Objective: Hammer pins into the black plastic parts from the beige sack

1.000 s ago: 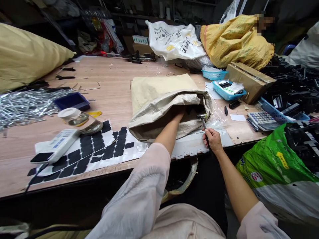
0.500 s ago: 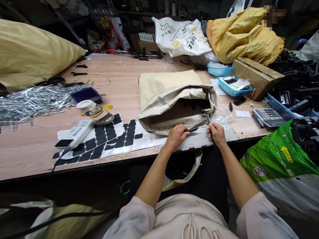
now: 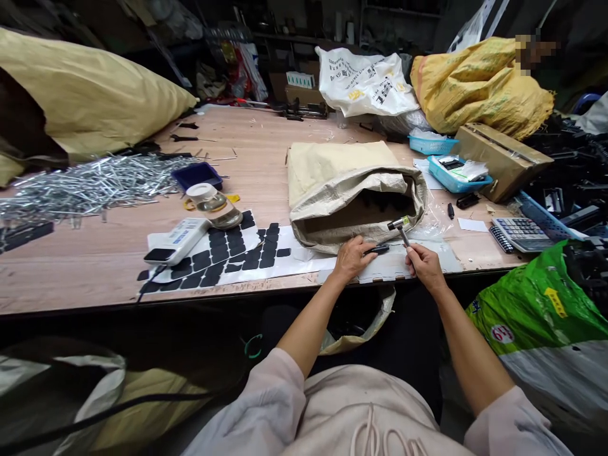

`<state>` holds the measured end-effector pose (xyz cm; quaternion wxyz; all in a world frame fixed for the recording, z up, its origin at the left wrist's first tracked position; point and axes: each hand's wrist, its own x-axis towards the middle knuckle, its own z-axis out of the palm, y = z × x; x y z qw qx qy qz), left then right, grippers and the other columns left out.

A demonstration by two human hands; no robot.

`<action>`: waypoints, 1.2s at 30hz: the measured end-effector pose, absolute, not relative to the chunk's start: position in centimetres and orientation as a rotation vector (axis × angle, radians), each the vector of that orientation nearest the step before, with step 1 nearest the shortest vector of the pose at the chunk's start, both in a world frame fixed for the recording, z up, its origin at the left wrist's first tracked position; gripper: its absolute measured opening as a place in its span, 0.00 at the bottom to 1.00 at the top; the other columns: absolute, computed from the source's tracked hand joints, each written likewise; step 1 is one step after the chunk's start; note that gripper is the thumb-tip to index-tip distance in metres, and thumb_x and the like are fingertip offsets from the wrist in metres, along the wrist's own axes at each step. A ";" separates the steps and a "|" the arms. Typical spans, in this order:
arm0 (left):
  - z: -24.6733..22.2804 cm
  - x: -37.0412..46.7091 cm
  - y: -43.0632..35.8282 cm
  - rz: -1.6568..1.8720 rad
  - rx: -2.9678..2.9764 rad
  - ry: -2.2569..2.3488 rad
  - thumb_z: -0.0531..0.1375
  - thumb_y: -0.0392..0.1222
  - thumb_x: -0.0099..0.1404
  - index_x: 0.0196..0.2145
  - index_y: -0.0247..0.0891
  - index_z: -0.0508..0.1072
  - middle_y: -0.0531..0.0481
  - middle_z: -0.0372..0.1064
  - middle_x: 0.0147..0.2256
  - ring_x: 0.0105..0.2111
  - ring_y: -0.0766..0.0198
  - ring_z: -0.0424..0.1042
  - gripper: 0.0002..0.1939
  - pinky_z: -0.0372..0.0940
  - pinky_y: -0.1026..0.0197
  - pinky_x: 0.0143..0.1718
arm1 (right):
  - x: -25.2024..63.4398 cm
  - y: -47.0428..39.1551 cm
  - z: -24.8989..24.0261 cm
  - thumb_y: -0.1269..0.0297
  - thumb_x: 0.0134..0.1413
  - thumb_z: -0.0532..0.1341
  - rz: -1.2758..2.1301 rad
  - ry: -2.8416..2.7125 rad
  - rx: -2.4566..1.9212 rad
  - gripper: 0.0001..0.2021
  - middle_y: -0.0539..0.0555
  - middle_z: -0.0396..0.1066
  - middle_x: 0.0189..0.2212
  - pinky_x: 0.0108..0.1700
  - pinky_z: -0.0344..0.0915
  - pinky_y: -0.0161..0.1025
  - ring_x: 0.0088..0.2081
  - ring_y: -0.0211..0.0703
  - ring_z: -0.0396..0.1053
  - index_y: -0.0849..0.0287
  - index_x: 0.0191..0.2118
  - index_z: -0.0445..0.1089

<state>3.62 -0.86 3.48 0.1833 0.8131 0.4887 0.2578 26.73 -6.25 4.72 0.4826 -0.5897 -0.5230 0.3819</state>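
Observation:
My right hand (image 3: 426, 265) is closed round the handle of a small hammer (image 3: 400, 225), its metal head raised just in front of the sack's mouth. In my left hand (image 3: 352, 258) is a slim black part (image 3: 379, 249), gripped at one end, its other end pointing right over a pale cardboard sheet (image 3: 387, 269) at the table edge. Just beyond both hands lies a beige woven sack (image 3: 342, 158), its mouth gaping toward me with dark contents inside that I cannot make out.
To the left are a pile of metal rods (image 3: 99, 183), a navy tray (image 3: 197, 175), a clear jar (image 3: 216, 209), a white device (image 3: 178, 239) and black stickers (image 3: 223, 253). Blue baskets (image 3: 458, 180), a calculator (image 3: 521, 233) and a green bag (image 3: 517, 291) stand right.
The view has shifted left, so the table things appear further right. The hammer's head has turned and tilted slightly; both hands keep their holds.

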 end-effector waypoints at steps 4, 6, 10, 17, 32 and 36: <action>3.4 3.5 -0.7 0.773 2.207 1.372 0.67 0.44 0.66 0.47 0.47 0.84 0.50 0.70 0.36 0.38 0.60 0.71 0.12 0.67 0.60 0.43 | 27.0 -8.0 5.4 0.47 0.61 0.62 0.821 -1.440 -1.498 0.17 0.48 0.68 0.23 0.18 0.59 0.34 0.18 0.36 0.61 0.57 0.39 0.77; 3.4 3.4 -0.7 0.790 2.181 1.366 0.67 0.44 0.65 0.46 0.48 0.85 0.50 0.70 0.36 0.37 0.61 0.71 0.12 0.67 0.60 0.42 | 27.1 -8.5 5.8 0.49 0.61 0.61 0.750 -1.507 -1.517 0.16 0.49 0.69 0.23 0.21 0.61 0.34 0.20 0.38 0.63 0.56 0.40 0.78; 3.5 3.5 -0.6 0.799 2.163 1.357 0.67 0.42 0.64 0.45 0.48 0.85 0.51 0.70 0.34 0.36 0.60 0.70 0.12 0.66 0.60 0.40 | 27.3 -9.1 6.1 0.52 0.62 0.60 0.581 -1.615 -1.554 0.16 0.52 0.74 0.25 0.31 0.70 0.38 0.28 0.46 0.73 0.56 0.43 0.79; 3.4 3.5 -0.5 0.794 2.164 1.346 0.67 0.42 0.64 0.45 0.48 0.85 0.51 0.70 0.34 0.37 0.60 0.70 0.12 0.65 0.60 0.39 | 27.3 -8.9 5.8 0.53 0.62 0.60 0.500 -1.698 -1.590 0.15 0.54 0.79 0.29 0.40 0.73 0.44 0.32 0.50 0.76 0.55 0.42 0.80; 3.4 3.2 -0.3 0.777 2.145 1.333 0.69 0.41 0.63 0.44 0.45 0.85 0.50 0.70 0.34 0.37 0.60 0.70 0.11 0.65 0.60 0.40 | 27.4 -4.9 5.3 0.46 0.55 0.65 0.939 -1.306 -1.424 0.18 0.47 0.67 0.21 0.15 0.54 0.33 0.15 0.34 0.58 0.58 0.38 0.76; 3.7 3.0 -0.9 0.891 2.140 1.211 0.69 0.40 0.61 0.40 0.42 0.85 0.50 0.71 0.34 0.37 0.61 0.71 0.08 0.66 0.60 0.40 | 27.9 -3.5 4.9 0.44 0.50 0.68 1.076 -1.138 -1.355 0.21 0.45 0.67 0.20 0.12 0.54 0.31 0.15 0.33 0.58 0.58 0.38 0.74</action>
